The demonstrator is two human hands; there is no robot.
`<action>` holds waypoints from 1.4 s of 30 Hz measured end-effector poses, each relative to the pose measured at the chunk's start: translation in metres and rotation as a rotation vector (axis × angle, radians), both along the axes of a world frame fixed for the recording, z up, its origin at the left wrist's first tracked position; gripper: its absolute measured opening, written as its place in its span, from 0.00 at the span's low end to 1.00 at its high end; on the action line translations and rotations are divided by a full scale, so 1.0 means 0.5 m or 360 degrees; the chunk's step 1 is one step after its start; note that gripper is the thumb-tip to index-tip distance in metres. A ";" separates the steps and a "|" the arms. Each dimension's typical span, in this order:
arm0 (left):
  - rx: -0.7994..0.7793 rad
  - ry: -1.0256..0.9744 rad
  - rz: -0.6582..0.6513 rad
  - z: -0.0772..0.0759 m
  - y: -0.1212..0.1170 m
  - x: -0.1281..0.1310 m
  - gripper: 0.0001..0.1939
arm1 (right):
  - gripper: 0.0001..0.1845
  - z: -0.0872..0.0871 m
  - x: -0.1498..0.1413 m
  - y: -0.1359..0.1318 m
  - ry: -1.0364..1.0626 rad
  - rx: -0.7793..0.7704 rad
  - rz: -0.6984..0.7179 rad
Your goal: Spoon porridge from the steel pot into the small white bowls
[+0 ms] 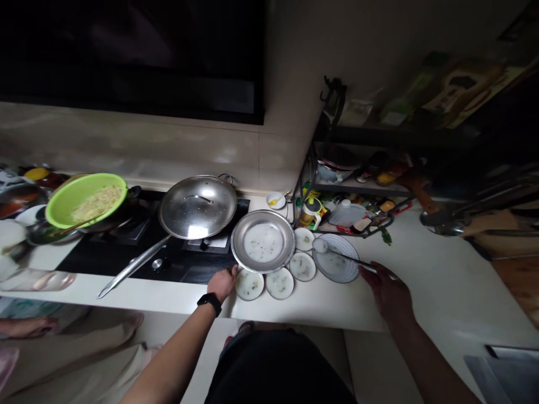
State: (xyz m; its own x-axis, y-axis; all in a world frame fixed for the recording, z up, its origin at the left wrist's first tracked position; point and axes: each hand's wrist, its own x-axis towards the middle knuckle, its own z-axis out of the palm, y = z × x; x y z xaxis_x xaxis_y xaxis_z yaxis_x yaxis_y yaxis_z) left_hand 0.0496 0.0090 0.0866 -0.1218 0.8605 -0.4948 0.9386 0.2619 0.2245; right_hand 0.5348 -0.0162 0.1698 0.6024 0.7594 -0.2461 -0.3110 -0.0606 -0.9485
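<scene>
My right hand (389, 294) is closed around the handle of a ladle (349, 258). The ladle's head is over the left side of a patterned bowl (356, 269) of pale liquid with dark bits. My left hand (223, 282), with a dark watch at the wrist, is curled closed beside the rim of a wide steel basin (236, 235); what its fingers hold, if anything, is hidden. Cloudy liquid with green bits lies in the basin. Around its lower and right sides stand several small dishes (280, 283) with similar pale contents.
A lidded steel wok (197, 207) stands on the black hob (105, 252), its long handle reaching over the counter's front edge. At left is a green basin (59, 207) of shredded food. A seasoning rack (309, 168) stands behind. Another person's hand (40, 325) shows lower left.
</scene>
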 end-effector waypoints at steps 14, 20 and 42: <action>0.0029 0.0031 0.0021 -0.004 -0.003 0.007 0.36 | 0.16 0.025 -0.041 -0.050 -0.2163 0.0253 0.0927; 0.0031 -0.0044 0.0068 -0.008 -0.009 0.002 0.34 | 0.17 0.007 -0.229 0.052 -0.1935 0.0476 0.1217; 0.0011 -0.0117 0.0109 0.000 -0.018 -0.012 0.34 | 0.23 -0.084 -0.284 0.093 0.0251 -0.0154 0.0549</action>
State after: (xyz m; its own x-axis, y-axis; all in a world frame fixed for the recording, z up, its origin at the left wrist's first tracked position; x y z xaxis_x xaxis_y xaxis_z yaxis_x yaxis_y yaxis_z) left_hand 0.0435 0.0002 0.0868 -0.1440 0.8548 -0.4985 0.8995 0.3231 0.2942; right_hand 0.3926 0.0303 0.1279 0.2649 0.8794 -0.3957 -0.3984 -0.2739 -0.8754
